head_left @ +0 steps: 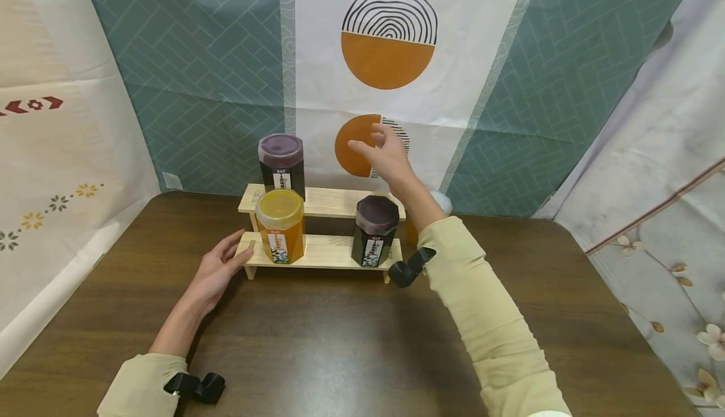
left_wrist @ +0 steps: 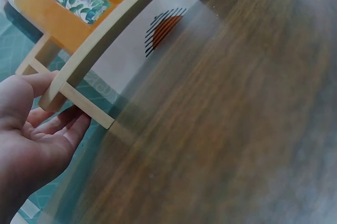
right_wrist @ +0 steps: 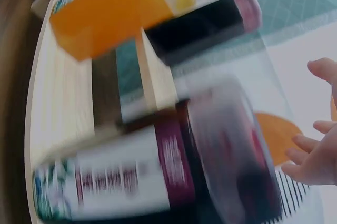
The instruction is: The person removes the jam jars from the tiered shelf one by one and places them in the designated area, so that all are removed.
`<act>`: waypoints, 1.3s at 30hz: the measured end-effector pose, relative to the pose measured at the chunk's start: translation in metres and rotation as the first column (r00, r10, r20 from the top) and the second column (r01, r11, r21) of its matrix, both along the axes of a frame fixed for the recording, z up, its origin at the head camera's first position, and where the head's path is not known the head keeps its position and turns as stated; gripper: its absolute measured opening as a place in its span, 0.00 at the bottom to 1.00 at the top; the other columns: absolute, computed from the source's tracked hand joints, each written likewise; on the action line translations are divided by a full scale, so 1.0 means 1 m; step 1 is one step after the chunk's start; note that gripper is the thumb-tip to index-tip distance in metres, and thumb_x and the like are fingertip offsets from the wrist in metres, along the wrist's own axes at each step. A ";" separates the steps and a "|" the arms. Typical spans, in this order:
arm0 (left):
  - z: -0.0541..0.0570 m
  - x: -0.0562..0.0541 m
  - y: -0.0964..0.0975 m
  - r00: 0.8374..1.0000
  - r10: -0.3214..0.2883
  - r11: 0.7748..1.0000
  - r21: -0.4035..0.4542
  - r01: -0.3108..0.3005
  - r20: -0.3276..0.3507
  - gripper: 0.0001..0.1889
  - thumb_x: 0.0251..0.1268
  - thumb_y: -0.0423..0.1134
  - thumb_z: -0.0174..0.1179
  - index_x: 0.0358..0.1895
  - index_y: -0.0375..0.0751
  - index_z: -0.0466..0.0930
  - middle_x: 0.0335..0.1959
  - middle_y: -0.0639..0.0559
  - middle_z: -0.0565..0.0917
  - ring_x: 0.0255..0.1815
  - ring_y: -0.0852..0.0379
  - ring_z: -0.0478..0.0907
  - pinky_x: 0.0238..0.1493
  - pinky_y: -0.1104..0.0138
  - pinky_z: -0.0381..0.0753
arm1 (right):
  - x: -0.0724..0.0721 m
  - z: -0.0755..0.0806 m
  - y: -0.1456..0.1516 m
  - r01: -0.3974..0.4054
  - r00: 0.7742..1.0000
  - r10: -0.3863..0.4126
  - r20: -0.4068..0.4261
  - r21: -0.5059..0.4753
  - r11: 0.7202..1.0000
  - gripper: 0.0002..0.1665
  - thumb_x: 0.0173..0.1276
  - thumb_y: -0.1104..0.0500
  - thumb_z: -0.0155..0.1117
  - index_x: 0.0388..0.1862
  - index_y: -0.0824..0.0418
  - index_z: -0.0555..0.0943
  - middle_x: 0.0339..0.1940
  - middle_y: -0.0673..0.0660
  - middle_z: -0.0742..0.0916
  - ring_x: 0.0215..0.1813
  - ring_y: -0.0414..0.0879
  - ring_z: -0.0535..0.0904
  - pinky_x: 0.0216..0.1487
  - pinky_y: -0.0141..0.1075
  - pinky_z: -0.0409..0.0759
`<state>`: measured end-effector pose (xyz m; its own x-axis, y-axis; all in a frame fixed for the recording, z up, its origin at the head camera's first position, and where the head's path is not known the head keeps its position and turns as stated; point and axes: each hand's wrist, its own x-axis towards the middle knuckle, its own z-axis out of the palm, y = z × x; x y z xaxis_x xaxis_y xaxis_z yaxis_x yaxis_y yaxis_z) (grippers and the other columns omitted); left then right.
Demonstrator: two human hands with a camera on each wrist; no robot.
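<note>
A two-tier light wooden rack [head_left: 331,250] stands on the table. My left hand [head_left: 215,273] holds the left end of its lower shelf; in the left wrist view the thumb lies along the shelf end [left_wrist: 52,95] with the fingers beneath. On that shelf are an orange jar [head_left: 289,244] with a yellow lid at left and a dark jar [head_left: 370,244] at right. A purple-lidded dark jar [head_left: 289,168] occupies the upper shelf's left end. Raised above the upper shelf's right part, my right hand [head_left: 389,156] holds nothing, its fingers spread and slightly bent.
Beyond the rack's right end, another orange jar with a whitish lid [head_left: 442,202] is mostly hidden by my right forearm. A patterned cloth [head_left: 226,90] hangs behind the brown table [head_left: 317,341]. Pale cloths hang at both sides.
</note>
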<state>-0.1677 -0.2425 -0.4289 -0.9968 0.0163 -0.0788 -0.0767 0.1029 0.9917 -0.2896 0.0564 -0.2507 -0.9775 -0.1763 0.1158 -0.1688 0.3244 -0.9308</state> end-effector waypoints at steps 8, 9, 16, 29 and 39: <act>-0.001 0.000 0.000 1.000 0.008 1.000 -0.004 -0.008 0.003 0.40 0.74 0.48 0.53 0.78 0.37 0.42 0.73 0.33 0.57 0.63 0.57 0.65 0.53 0.80 0.70 | -0.001 0.000 -0.048 -0.079 0.992 0.082 0.095 -0.036 0.996 0.49 0.63 0.46 0.68 0.76 0.57 0.57 0.72 0.59 0.67 0.70 0.51 0.63 0.66 0.46 0.66; -0.001 0.000 0.000 1.000 0.009 1.000 0.000 -0.009 0.002 0.40 0.74 0.48 0.53 0.78 0.37 0.42 0.73 0.33 0.57 0.64 0.57 0.65 0.53 0.80 0.70 | 0.000 -0.001 -0.054 -0.090 0.990 0.094 0.109 -0.044 0.995 0.50 0.63 0.45 0.69 0.77 0.56 0.56 0.72 0.59 0.66 0.70 0.51 0.62 0.67 0.47 0.65; -0.002 0.000 0.001 1.000 0.006 1.000 0.014 -0.006 -0.007 0.39 0.74 0.47 0.54 0.77 0.36 0.43 0.72 0.33 0.57 0.62 0.59 0.66 0.53 0.80 0.70 | 0.006 -0.009 -0.094 -0.157 0.976 0.164 0.142 -0.060 0.986 0.54 0.60 0.44 0.72 0.77 0.56 0.55 0.70 0.58 0.69 0.67 0.50 0.66 0.65 0.42 0.68; -0.002 -0.001 0.001 1.000 0.017 0.999 0.031 -0.017 -0.002 0.39 0.74 0.46 0.54 0.77 0.36 0.44 0.72 0.33 0.58 0.64 0.54 0.65 0.53 0.79 0.70 | 0.006 -0.018 -0.118 -0.163 0.986 0.165 0.023 -0.077 0.984 0.36 0.53 0.55 0.78 0.60 0.61 0.74 0.48 0.52 0.81 0.50 0.44 0.76 0.49 0.32 0.76; -0.001 0.001 0.002 1.000 0.022 0.999 0.038 -0.022 0.008 0.39 0.73 0.47 0.54 0.77 0.36 0.44 0.72 0.33 0.57 0.64 0.54 0.65 0.53 0.80 0.70 | 0.007 -0.016 -0.107 -0.119 0.990 0.130 -0.057 0.162 0.980 0.42 0.54 0.46 0.74 0.64 0.62 0.69 0.50 0.55 0.79 0.49 0.46 0.75 0.48 0.34 0.77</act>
